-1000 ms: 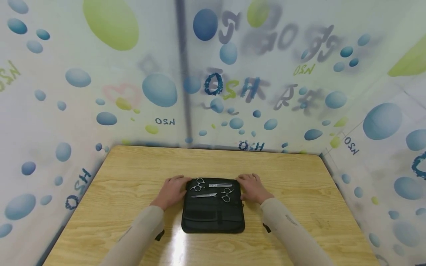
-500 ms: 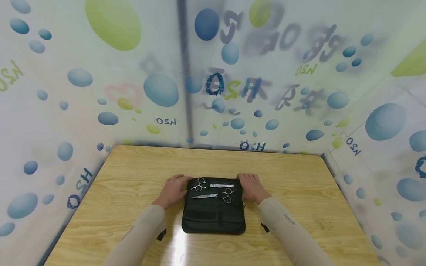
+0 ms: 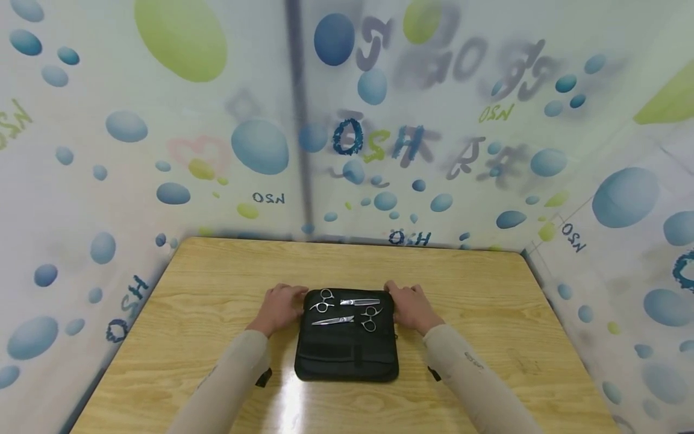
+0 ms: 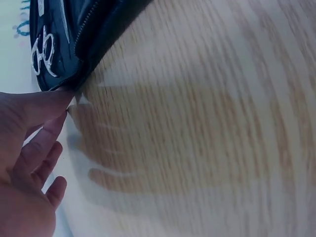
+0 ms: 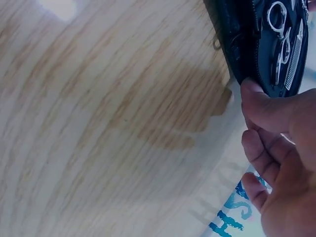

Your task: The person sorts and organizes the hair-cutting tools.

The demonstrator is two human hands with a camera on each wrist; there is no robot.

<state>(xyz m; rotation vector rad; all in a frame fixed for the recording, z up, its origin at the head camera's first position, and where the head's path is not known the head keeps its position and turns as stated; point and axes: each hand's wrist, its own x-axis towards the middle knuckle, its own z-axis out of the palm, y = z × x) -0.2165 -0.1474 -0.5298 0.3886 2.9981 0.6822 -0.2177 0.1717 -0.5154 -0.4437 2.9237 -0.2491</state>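
Only the left hand [image 3: 279,307] has shifted since half a second ago, its fingertips drawn slightly outward at the far left corner of the black case [image 3: 325,336]. Case and right hand [image 3: 411,308] sit almost as they were.

The case lies face up on the wooden tabletop [image 3: 217,283], squarely between the two hands. Neither hand is nearer: each has its own far corner, the left hand reaching in from the left, the right hand from the right. Its outline is close to square, slightly wider side to side, so the axis that counts seems to be the far edge — a line running from one hand to the other.

Both hands grip. In the left wrist view, thumb and forefinger pinch the corner beside the zip [image 4: 85,24]; in the right wrist view, the thumb presses on the opposite corner, other fingers curled behind it.

Two pairs of scissors lie crosswise in the far half: the upper scissors [image 3: 359,302] have rings to the left, the lower scissors [image 3: 333,320] have rings to the right. Nearer the person — below both — runs a flat pocket [image 3: 326,352].
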